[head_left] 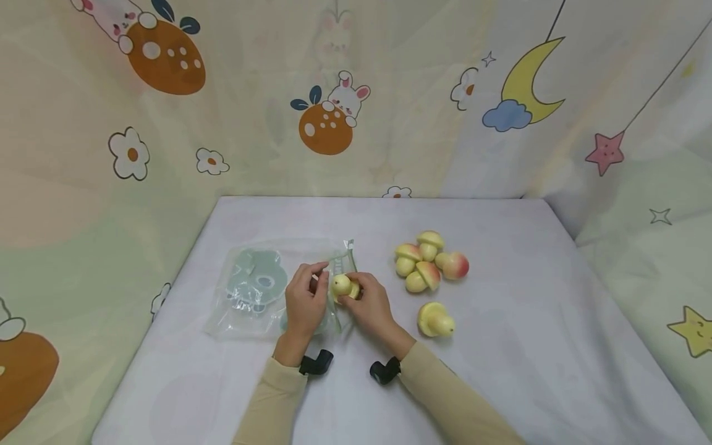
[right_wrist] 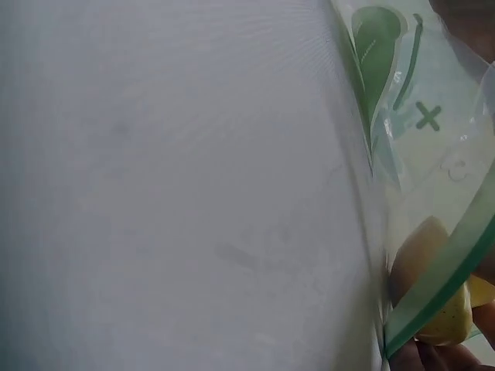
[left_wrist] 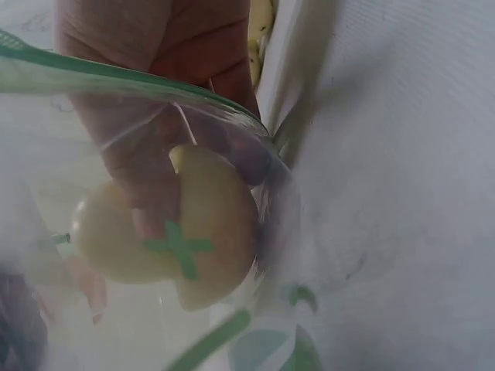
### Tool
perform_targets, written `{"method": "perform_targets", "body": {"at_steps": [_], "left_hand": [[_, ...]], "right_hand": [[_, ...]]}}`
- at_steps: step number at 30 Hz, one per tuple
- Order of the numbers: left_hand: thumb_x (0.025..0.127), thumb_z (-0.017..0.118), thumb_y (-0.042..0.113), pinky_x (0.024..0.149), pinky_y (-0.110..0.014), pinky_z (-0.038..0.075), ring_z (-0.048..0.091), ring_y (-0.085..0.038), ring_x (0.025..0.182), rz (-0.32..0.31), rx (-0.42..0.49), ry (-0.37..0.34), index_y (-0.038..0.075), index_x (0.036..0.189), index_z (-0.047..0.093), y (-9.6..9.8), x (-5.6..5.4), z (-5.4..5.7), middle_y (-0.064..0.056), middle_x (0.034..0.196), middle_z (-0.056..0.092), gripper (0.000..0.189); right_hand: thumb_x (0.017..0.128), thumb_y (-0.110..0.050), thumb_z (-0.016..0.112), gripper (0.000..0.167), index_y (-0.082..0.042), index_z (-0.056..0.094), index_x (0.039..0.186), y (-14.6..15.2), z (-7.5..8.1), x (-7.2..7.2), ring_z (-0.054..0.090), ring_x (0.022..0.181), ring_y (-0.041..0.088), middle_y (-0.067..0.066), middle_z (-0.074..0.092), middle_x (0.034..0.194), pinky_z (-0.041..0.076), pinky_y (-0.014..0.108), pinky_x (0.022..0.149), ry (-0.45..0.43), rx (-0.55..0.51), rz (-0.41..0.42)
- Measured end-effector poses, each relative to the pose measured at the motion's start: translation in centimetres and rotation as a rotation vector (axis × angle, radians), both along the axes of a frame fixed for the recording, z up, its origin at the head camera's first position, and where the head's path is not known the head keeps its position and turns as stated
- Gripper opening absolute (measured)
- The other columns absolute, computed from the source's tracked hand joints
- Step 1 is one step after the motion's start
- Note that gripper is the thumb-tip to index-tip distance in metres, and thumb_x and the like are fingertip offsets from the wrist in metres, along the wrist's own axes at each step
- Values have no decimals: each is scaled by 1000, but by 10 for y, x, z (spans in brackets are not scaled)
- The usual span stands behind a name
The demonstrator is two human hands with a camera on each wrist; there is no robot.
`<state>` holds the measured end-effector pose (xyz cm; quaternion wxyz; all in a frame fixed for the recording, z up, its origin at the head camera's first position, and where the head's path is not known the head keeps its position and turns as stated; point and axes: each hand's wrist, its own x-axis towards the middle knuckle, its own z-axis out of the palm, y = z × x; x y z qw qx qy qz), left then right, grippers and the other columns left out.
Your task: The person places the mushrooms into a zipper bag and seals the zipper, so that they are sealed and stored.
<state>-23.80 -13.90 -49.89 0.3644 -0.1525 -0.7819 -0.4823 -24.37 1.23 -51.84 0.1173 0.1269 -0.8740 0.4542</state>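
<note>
From where I stand, the right hand (head_left: 374,303) has its fingers and thumb round a pale yellow mushroom (head_left: 342,285), right at the mouth of a clear printed bag (head_left: 261,290). The left hand (head_left: 306,303) is just across from it, fingertips near the bag's edge; whether it is pinching the film, I can't tell. From both wrists, the mushroom shows through the film, close to the green strip (right_wrist: 442,296) along the opening; I couldn't swear how far inside it sits.

My worry is that thin film. If the left hand has little purchase there, the mouth could sag shut against the right hand's knuckles, and the cap's wide rim could snag on the strip. Pushing against a snag might drag the whole bag across the worktop (head_left: 534,321) or crease the edge. The mushroom looks smooth and rounded, so a light fingertip grip could let it squirt out and roll off on the near side of the bag.

To the right of the right hand, a lone mushroom (head_left: 436,319) lies within easy reach of a stray elbow or cuff, I'd say; beyond it, farther from the hand, four mushrooms (head_left: 427,274) huddle together, where one careless nudge could set several rolling.
</note>
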Motion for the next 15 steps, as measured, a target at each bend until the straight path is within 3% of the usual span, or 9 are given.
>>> {"method": "perform_targets", "body": {"at_steps": [10, 15], "left_hand": [[89, 65, 0, 50, -20, 48, 56, -13, 59, 6, -7, 26, 1, 106, 70, 2, 2, 0, -7, 84, 62, 18], [89, 65, 1, 50, -19, 48, 56, -13, 60, 16, -18, 20, 1, 106, 69, 2, 2, 1, -8, 85, 62, 17]], "right_hand": [[76, -10, 83, 46, -5, 66, 118, 1, 1, -1, 63, 99, 21, 10, 65, 112, 54, 31, 80, -75, -10, 49], [76, -6, 82, 48, -4, 64, 121, 12, 10, 8, 61, 105, 29, 12, 62, 121, 57, 33, 80, -49, -70, 83]]}}
